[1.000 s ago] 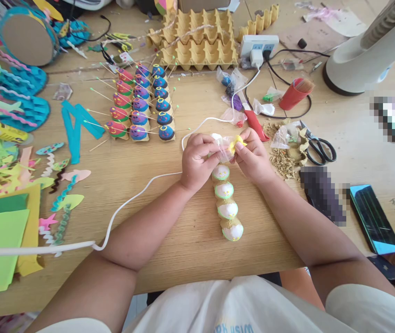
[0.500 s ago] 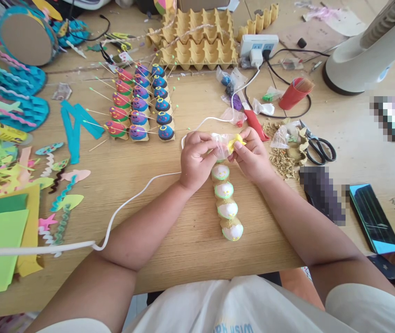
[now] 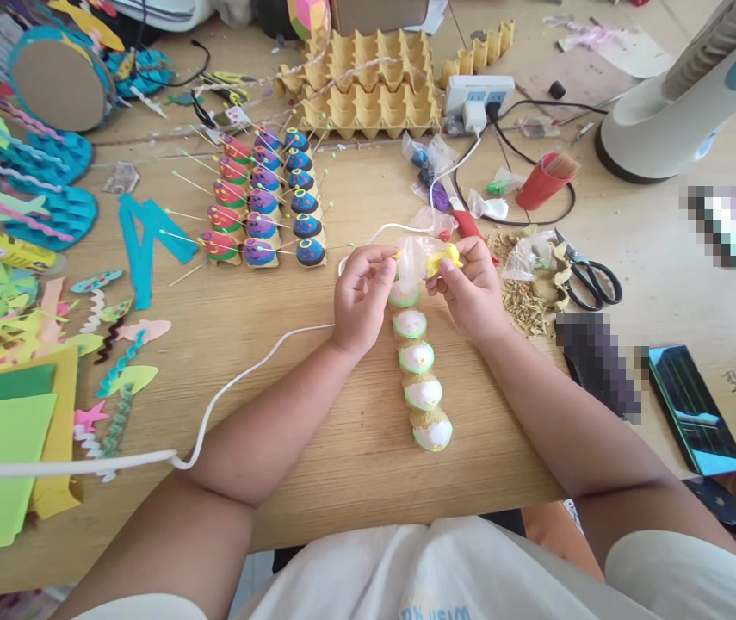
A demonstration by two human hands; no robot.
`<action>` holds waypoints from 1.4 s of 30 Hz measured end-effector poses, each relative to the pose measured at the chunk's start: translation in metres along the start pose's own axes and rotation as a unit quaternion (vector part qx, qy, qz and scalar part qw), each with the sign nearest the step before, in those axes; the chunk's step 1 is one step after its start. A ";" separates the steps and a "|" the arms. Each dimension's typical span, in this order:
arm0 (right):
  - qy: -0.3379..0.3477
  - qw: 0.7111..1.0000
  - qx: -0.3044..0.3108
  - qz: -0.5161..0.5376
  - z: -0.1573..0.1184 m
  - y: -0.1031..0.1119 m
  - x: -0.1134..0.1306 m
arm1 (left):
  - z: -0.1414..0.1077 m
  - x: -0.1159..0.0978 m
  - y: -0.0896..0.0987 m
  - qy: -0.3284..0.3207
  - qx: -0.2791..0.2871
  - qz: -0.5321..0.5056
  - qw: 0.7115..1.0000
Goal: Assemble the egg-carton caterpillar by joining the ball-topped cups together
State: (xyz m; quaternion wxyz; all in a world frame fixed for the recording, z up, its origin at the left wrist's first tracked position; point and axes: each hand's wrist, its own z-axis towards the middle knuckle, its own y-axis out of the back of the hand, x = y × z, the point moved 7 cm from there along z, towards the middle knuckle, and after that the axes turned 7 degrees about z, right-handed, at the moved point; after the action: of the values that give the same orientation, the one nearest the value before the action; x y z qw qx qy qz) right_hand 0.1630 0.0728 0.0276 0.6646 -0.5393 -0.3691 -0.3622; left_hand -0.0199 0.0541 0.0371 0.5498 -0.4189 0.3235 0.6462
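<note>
My right hand (image 3: pixel 474 288) is closed on a lump of yellow modelling clay (image 3: pixel 443 258), which sits in a clear plastic bag (image 3: pixel 414 258). Between thumb and forefinger of my left hand (image 3: pixel 364 297) is a tiny yellow bit of clay (image 3: pixel 397 255). The bag hangs between both hands. Below them a strip of egg-carton cups (image 3: pixel 423 393) lies on the table, its domes covered in white clay with green edges and small yellow dots. The bag partly covers the farthest cup.
Painted cup rows with pin-like sticks (image 3: pixel 261 202) stand back left. Egg trays (image 3: pixel 368 82) lie at the back. A white cable (image 3: pixel 264 353) crosses the table left of my hands. Scissors (image 3: pixel 590 275), a red cup of sticks (image 3: pixel 547 181) and a phone (image 3: pixel 695 409) lie right.
My left hand has drawn slightly away from the yellow clay, with a small yellow bit now at its fingertips. My right hand still holds the lump; the bag shows more between the hands.
</note>
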 end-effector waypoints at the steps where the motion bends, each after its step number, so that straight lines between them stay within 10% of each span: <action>1: 0.000 1.000 0.000 0.002 0.000 0.000 0.000 | -0.001 0.002 0.000 0.004 -0.001 -0.005 1.000; 42: 0.087 0.980 0.016 -0.178 -0.006 -0.008 0.026 | -0.009 0.007 -0.019 -0.058 0.091 -0.030 0.994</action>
State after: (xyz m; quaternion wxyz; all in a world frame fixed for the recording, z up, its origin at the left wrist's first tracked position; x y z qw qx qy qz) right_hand 0.1690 0.0635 0.0534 0.6275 -0.4209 -0.4057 -0.5143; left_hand -0.0001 0.0526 0.0279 0.6224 -0.3384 0.3359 0.6207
